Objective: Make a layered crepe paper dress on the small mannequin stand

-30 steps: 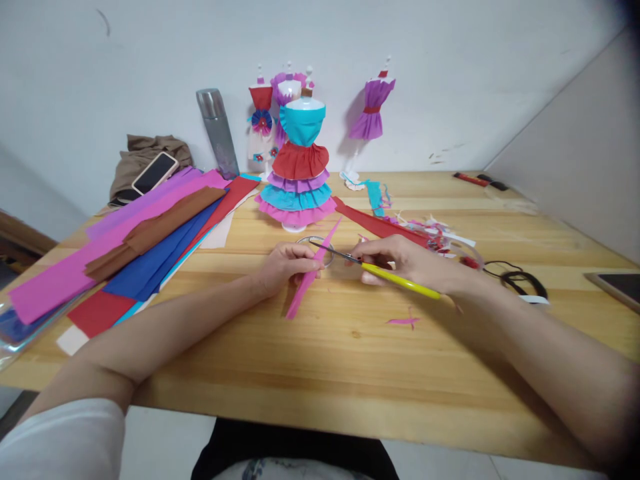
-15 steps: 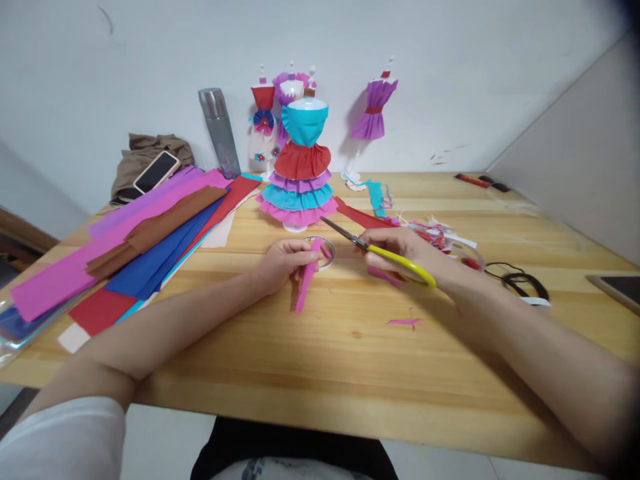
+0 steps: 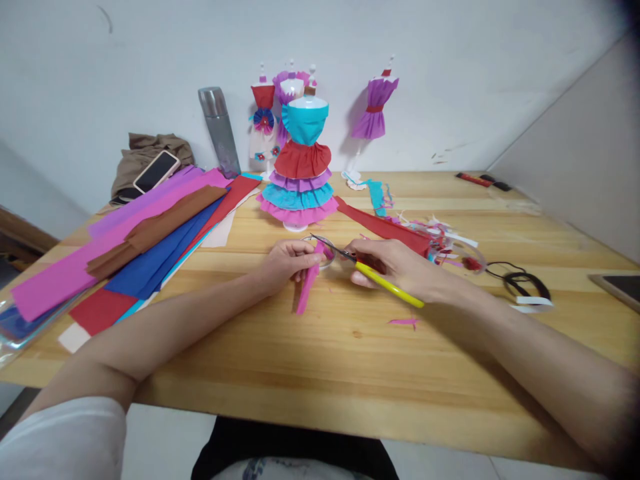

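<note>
My left hand (image 3: pixel 290 265) pinches a folded pink paper strip (image 3: pixel 307 291), whose lower end hangs toward the tabletop. Yellow-handled scissors (image 3: pixel 387 283) are held in my right hand (image 3: pixel 383 263), with their dark blades pointing left at the upper end of the strip. Whether the blades touch the paper is not clear. Behind and below the hands lies a round clear ring (image 3: pixel 329 259), partly hidden. Just beyond stands a small mannequin (image 3: pixel 304 160) in a tiered dress of turquoise, red, purple and pink paper.
Coloured paper sheets (image 3: pixel 165 230) are piled at the left, near a phone (image 3: pixel 157 171) and a grey bottle (image 3: pixel 220 133). More dressed mannequins (image 3: pixel 373 110) stand by the wall. Right of centre lie a red strip (image 3: pixel 383 225), paper scraps (image 3: pixel 440 243) and black cord (image 3: pixel 527 287).
My right hand has moved slightly left with the scissors, and the blades are now closer to the pink strip and parted a little. My left hand has barely moved.
</note>
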A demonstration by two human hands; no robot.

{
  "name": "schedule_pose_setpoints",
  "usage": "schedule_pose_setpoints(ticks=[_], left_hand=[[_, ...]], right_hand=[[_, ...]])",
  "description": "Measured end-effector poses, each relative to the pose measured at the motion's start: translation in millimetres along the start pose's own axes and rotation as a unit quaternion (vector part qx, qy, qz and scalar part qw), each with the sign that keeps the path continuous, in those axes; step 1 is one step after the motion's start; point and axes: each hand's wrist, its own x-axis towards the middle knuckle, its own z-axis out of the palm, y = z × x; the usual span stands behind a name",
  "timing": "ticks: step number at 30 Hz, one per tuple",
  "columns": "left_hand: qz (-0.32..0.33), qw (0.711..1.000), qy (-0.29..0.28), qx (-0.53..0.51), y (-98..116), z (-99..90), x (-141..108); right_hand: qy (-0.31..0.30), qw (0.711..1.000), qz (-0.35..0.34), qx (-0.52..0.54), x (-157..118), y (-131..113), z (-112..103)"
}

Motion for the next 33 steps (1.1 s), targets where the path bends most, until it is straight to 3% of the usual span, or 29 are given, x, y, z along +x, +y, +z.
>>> schedule_pose_setpoints(ticks=[10,16,21,25,28,33], left_hand=[[0.0,1.0,-0.007,0.026,3.1,0.3,-1.1],[-0.001,1.0,-0.006,-0.009,1.0,0.1,0.1],[-0.026,0.991,0.046,-0.123,5.5,-0.9,4.1],[-0.041,0.974,0.1,-0.199,10.2,-3.4,6.9],[-0.043,0.975,0.095,-0.196,10.5,-5.0,6.5],[-0.036,0.975,0.088,-0.203,7.0,-5.9,7.0]], right_hand=[[0.015,0.999,-0.014,0.03,1.0,6.5,2.1],[0.048,0.997,0.022,0.065,0.0,12.4,3.6],[0.077,0.987,0.125,-0.069,0.5,16.4,-1.9],[0.037,0.945,0.218,-0.241,3.1,20.2,-1.0],[0.02,0.926,0.235,-0.294,3.9,20.9,2.9],[-0.024,0.942,0.213,-0.258,-0.2,18.9,2.2]])
